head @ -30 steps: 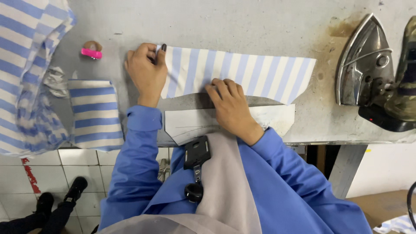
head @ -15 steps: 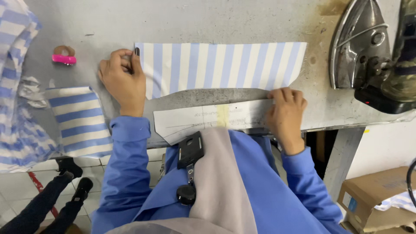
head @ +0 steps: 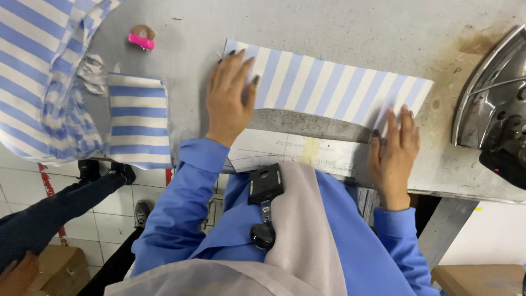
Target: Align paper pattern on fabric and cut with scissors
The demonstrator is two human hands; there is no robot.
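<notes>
A long strip of blue-and-white striped fabric (head: 329, 85) lies flat on the grey worktable (head: 339, 27). My left hand (head: 230, 98) rests palm down on its left end, fingers spread. My right hand (head: 393, 145) presses flat on the strip's lower right corner and on the white paper pattern piece (head: 307, 153) that lies along the table's near edge, just below the strip. Neither hand grips anything.
A folded striped fabric piece (head: 137, 118) and a larger heap of striped cloth (head: 38, 77) hang off the table's left side. A pink clip (head: 141, 39) lies at the back left. A metal iron (head: 493, 109) stands at the right. Another person's legs (head: 60, 203) show on the floor at left.
My left hand opened flat and slid right onto the strip's left end. My right hand moved along the strip to its right end. The strip looks smoothed out.
</notes>
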